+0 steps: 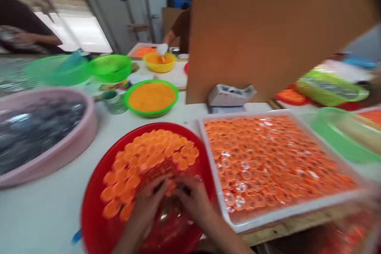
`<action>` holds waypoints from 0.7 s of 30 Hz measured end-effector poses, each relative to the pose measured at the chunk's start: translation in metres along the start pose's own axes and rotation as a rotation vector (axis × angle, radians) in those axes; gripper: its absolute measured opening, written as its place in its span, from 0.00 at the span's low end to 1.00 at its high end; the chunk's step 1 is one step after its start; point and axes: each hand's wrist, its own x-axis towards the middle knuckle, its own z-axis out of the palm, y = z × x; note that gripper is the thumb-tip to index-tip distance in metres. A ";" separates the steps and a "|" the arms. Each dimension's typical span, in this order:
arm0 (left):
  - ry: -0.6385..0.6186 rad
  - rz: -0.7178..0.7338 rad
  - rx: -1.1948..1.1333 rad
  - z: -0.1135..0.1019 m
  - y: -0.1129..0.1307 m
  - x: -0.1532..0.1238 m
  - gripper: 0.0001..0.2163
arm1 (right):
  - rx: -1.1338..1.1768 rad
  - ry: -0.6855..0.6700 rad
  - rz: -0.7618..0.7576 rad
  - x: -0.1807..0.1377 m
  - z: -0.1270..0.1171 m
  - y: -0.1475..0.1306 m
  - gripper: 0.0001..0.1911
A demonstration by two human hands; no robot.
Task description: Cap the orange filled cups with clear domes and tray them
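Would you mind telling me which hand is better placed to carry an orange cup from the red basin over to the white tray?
Probably the right hand: it lies in the red basin beside the left hand, on the side nearer the white tray, so it need not cross over.

No lettering seems readable through the blur.

likely food-packing workshop: trays [297, 209] of cups [268, 154]

Bright, even light (window glare upper left), heavy motion blur
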 end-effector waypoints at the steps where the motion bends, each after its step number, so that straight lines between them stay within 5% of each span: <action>1: -0.038 -0.064 -0.108 -0.002 -0.002 -0.006 0.20 | 0.025 0.043 0.047 0.000 0.001 0.005 0.06; 8: -0.144 -0.101 -0.326 -0.001 -0.003 -0.011 0.16 | 0.236 0.065 0.291 -0.016 -0.011 0.002 0.08; 21: -0.197 -0.165 -0.473 -0.010 -0.003 -0.007 0.10 | 0.714 0.049 0.411 -0.013 -0.020 -0.015 0.12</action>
